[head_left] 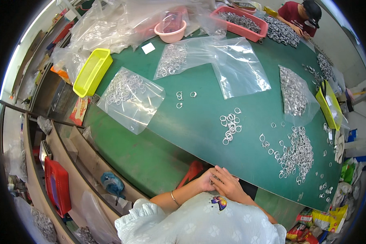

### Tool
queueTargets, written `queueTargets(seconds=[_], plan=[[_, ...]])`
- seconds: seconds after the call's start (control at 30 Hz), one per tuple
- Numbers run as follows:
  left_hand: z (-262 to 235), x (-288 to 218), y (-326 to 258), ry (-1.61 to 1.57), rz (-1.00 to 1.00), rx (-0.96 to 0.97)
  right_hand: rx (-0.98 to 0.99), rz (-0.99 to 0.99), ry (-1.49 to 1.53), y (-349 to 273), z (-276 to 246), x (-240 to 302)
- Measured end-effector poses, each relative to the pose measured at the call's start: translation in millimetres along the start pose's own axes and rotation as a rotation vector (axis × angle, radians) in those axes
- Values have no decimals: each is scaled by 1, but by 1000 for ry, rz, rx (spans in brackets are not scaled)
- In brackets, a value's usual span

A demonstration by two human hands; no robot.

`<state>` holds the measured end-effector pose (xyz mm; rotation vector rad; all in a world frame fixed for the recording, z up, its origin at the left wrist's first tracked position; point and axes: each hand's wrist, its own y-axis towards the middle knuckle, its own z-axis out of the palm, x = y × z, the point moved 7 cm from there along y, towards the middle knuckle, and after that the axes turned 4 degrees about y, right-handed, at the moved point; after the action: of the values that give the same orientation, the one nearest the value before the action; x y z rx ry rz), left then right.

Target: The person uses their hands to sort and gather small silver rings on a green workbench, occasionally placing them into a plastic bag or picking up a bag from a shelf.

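Observation:
My left hand [206, 181] and my right hand [227, 184] are together at the table's near edge, in front of my body. The right hand's fingers lie across the left, and both look closed. A small dark, metallic-looking bit shows between them, too small to name. On the table beyond is a small cluster of silver ring-shaped metal clamps [232, 127]. A larger loose heap of clamps [299, 152] lies to its right. Further left, a few single clamps [179, 96] sit apart on the green table [183, 126].
Clear plastic bags of clamps lie at the left [130, 95], centre back [171, 61] and right [293, 95]. Yellow baskets [92, 73] stand at both sides. A red tub [248, 32] full of metal parts stands at the back, near another person [297, 16]. Wooden shelving [81, 162] borders my left.

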<state>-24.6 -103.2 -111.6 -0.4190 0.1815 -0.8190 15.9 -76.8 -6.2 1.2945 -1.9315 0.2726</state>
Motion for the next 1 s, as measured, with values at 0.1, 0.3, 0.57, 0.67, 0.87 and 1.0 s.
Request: queueTargets(seconds=[0.1, 0.3, 0.57, 0.67, 0.87, 1.0], plan=[[-14, 16, 6, -8, 44, -10, 35, -52, 99, -1, 3, 7], [-40, 21, -5, -358, 101, 410, -46, -75, 244, 1, -11, 15], [-10, -53, -85, -295, 440, -126, -450, 155, 310, -16, -42, -12], [11, -100, -119, -368, 666, -215, -477, 194, 370, -20, -39, -20], [2, -231, -170, -578, 1201, -82, -482, 182, 390, -16, -38, -20], [-28, -293, -195, -727, 1485, -82, -524, 147, 368, -16, -39, -21]])
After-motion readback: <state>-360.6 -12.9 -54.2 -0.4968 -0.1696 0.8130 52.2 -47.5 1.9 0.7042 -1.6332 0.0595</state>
